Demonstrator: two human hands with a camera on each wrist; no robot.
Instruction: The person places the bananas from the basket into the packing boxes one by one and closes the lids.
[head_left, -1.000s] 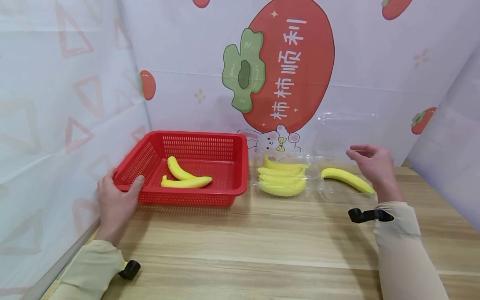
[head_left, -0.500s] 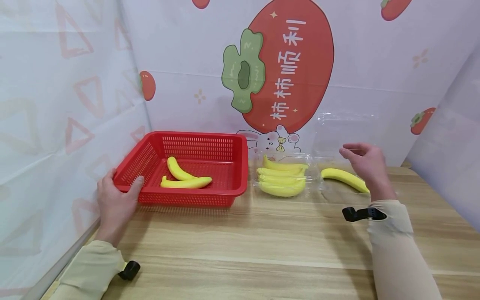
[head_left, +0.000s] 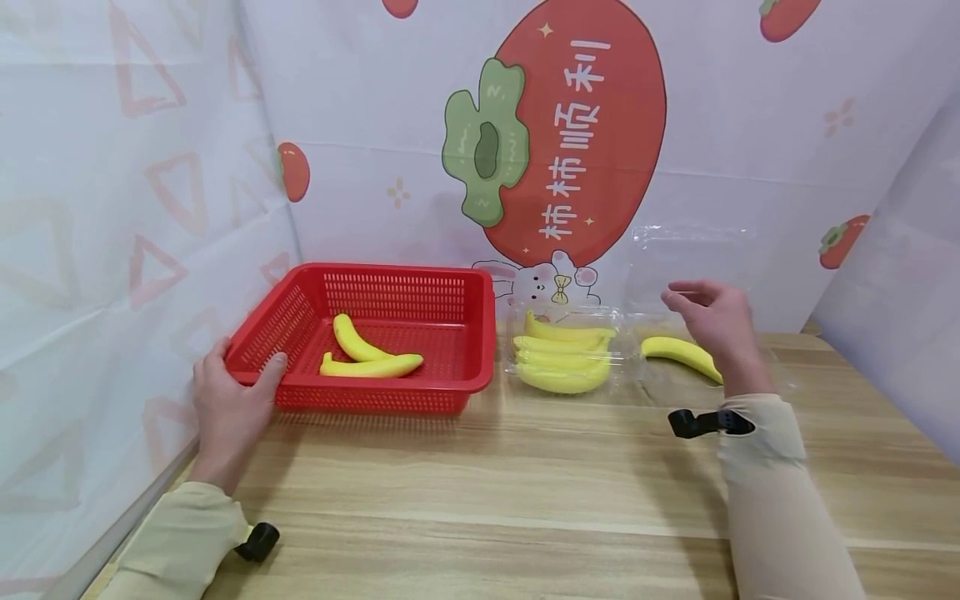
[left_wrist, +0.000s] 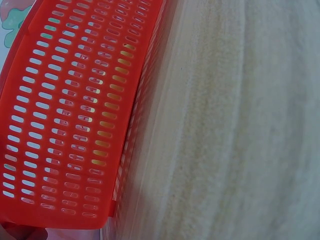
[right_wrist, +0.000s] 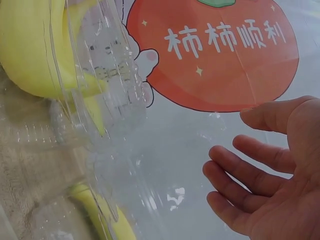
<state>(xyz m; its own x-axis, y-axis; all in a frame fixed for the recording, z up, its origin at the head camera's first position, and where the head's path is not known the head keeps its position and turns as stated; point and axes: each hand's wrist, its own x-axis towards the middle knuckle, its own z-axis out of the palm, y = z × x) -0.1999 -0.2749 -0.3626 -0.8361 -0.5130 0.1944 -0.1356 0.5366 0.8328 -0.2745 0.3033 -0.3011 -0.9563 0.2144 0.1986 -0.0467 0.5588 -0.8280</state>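
My left hand (head_left: 234, 417) grips the near left corner of a red plastic basket (head_left: 375, 385), the thumb over its rim. Two yellow bananas (head_left: 375, 365) lie inside the basket. To its right stands a clear plastic box (head_left: 618, 367) holding several bananas (head_left: 564, 377). Beside that is another clear box with its lid (head_left: 690, 262) raised, and a single banana (head_left: 675, 352) lies in it, partly hidden by my right wrist. My right hand (head_left: 716, 329) hovers over this banana; in the right wrist view its fingers (right_wrist: 242, 170) are loosely bent and hold nothing.
A wooden table (head_left: 480, 500) carries everything. White printed sheets stand at the back (head_left: 360, 100) and along both sides; the left sheet (head_left: 112, 292) is close to my left hand. The raised lid is near the back sheet.
My right hand has moved left over the open clear box, covering more of the single banana's right end. The left hand and the basket have stayed in place.
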